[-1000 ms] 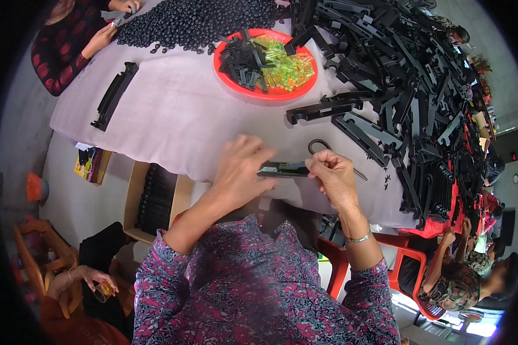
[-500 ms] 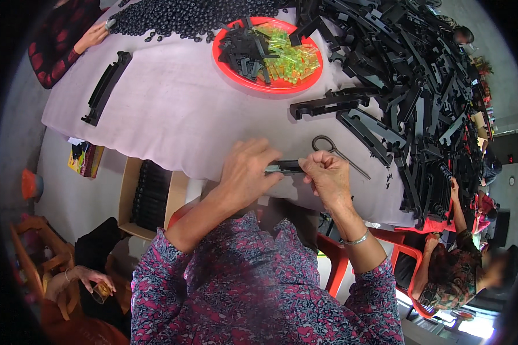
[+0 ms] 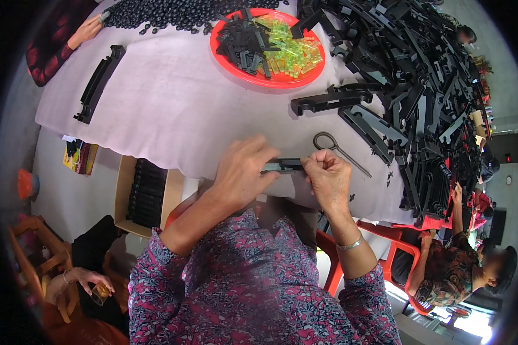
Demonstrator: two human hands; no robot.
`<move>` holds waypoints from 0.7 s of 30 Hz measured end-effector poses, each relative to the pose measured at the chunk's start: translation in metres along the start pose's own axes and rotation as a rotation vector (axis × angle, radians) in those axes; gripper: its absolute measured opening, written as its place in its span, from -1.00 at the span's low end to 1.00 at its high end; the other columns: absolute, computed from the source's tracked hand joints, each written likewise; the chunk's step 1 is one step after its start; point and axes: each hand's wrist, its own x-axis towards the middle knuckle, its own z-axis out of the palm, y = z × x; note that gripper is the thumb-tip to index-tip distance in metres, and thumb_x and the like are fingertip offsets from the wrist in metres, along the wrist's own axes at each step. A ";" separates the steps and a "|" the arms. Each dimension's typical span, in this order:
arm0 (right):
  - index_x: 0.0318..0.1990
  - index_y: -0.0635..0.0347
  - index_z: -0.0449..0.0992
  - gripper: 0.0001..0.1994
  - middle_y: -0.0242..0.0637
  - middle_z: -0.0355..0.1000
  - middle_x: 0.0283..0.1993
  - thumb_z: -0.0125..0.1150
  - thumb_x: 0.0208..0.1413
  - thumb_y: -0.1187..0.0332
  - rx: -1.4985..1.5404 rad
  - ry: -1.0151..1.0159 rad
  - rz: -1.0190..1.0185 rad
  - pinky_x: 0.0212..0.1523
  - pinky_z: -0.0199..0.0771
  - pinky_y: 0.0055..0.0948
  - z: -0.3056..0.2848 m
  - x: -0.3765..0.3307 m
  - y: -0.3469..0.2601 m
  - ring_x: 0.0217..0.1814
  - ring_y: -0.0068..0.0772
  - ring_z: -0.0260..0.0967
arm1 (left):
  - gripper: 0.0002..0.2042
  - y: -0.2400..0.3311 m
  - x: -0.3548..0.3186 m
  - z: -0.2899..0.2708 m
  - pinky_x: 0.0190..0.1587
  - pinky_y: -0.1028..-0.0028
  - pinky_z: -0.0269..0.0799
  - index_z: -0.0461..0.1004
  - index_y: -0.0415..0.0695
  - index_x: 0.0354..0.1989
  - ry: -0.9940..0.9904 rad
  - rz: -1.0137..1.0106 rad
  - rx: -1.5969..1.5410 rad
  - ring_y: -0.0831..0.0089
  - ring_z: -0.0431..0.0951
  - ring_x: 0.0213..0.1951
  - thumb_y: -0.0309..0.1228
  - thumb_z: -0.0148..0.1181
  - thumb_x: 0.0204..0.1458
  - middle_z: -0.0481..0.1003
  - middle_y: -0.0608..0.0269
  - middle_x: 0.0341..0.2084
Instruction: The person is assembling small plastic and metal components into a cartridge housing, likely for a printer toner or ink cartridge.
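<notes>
My left hand (image 3: 242,172) is closed around one end of a black plastic part (image 3: 285,165) just over the near table edge. My right hand (image 3: 330,179) pinches the other end with thumb and fingertips. Whether a smaller piece sits in that pinch is hidden. Just beyond my right hand lies a dark metal rod with a ring handle (image 3: 351,158). A tiny black cross-shaped piece (image 3: 351,197) rests beside my right wrist, and a few more such pieces (image 3: 389,179) lie farther right.
A red plate (image 3: 259,84) holds black strips and yellow-green tubes (image 3: 290,52). Long black plastic parts (image 3: 397,69) are heaped at right. One long black part (image 3: 99,83) lies at left, near a pile of black rings (image 3: 167,14). A cardboard box (image 3: 170,198) stands below. Co-workers sit on both sides.
Both my hands stay on the black part, with only slight shifts of the fingers. The tiny black piece beside my right wrist now shows.
</notes>
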 end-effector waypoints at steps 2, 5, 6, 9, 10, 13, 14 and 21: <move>-0.44 0.28 0.52 -0.84 -0.46 0.39 -0.65 0.32 0.13 0.42 0.025 0.012 0.014 -0.71 0.16 -0.60 0.000 0.000 0.000 -0.70 -0.74 0.21 | -0.63 -0.001 -0.001 0.000 -0.18 0.21 0.32 0.56 -0.14 -0.20 -0.005 -0.017 -0.004 0.12 0.45 -0.28 -0.39 0.51 -0.25 0.40 0.19 -0.37; -0.45 0.27 0.52 -0.83 -0.47 0.39 -0.65 0.33 0.13 0.42 0.058 0.020 -0.001 -0.73 0.15 -0.62 0.000 -0.001 0.002 -0.71 -0.74 0.20 | -0.62 -0.002 0.000 0.001 -0.18 0.20 0.33 0.56 -0.13 -0.19 -0.002 0.000 -0.019 0.12 0.45 -0.27 -0.40 0.50 -0.24 0.40 0.19 -0.36; -0.45 0.27 0.52 -0.83 -0.47 0.39 -0.65 0.33 0.13 0.42 0.070 0.020 -0.013 -0.73 0.14 -0.62 0.000 0.000 0.003 -0.72 -0.74 0.20 | -0.62 -0.003 0.000 0.001 -0.18 0.20 0.33 0.56 -0.13 -0.19 0.003 0.013 -0.022 0.12 0.45 -0.26 -0.40 0.50 -0.24 0.39 0.19 -0.36; -0.46 0.27 0.51 -0.83 -0.48 0.39 -0.64 0.33 0.11 0.42 0.029 0.028 0.023 -0.69 0.16 -0.62 0.002 -0.002 -0.003 -0.69 -0.75 0.21 | -0.62 -0.002 -0.002 0.001 -0.17 0.20 0.34 0.56 -0.12 -0.18 -0.008 -0.005 -0.020 0.12 0.45 -0.25 -0.40 0.50 -0.24 0.40 0.19 -0.34; -0.47 0.28 0.51 -0.83 -0.48 0.38 -0.64 0.34 0.11 0.43 0.010 0.043 -0.006 -0.67 0.17 -0.61 0.002 -0.001 0.000 -0.67 -0.75 0.21 | -0.62 -0.002 -0.002 0.001 -0.16 0.20 0.34 0.56 -0.12 -0.18 -0.010 -0.004 -0.024 0.11 0.46 -0.25 -0.40 0.50 -0.24 0.40 0.19 -0.33; -0.47 0.30 0.51 -0.83 -0.50 0.37 -0.63 0.34 0.10 0.43 -0.047 0.083 -0.073 -0.60 0.20 -0.60 0.004 -0.001 0.010 -0.61 -0.76 0.21 | -0.62 -0.002 -0.002 0.000 -0.16 0.22 0.35 0.55 -0.12 -0.18 -0.002 0.000 -0.031 0.12 0.46 -0.24 -0.41 0.50 -0.24 0.41 0.20 -0.31; -0.47 0.30 0.51 -0.83 -0.51 0.37 -0.63 0.34 0.09 0.44 -0.066 0.094 -0.080 -0.57 0.21 -0.60 0.004 -0.001 0.011 -0.59 -0.76 0.20 | -0.62 0.000 -0.002 -0.001 -0.16 0.23 0.35 0.55 -0.12 -0.18 0.009 0.004 -0.033 0.13 0.47 -0.24 -0.42 0.49 -0.23 0.42 0.20 -0.30; -0.47 0.32 0.53 -0.85 -0.50 0.35 -0.63 0.34 0.06 0.45 -0.093 0.184 -0.156 -0.55 0.22 -0.57 0.012 -0.004 0.013 -0.56 -0.75 0.19 | -0.72 -0.007 -0.003 0.001 -0.17 0.29 0.35 0.58 -0.06 -0.21 0.026 0.284 0.079 0.26 0.50 -0.25 -0.48 0.40 -0.17 0.47 0.28 -0.27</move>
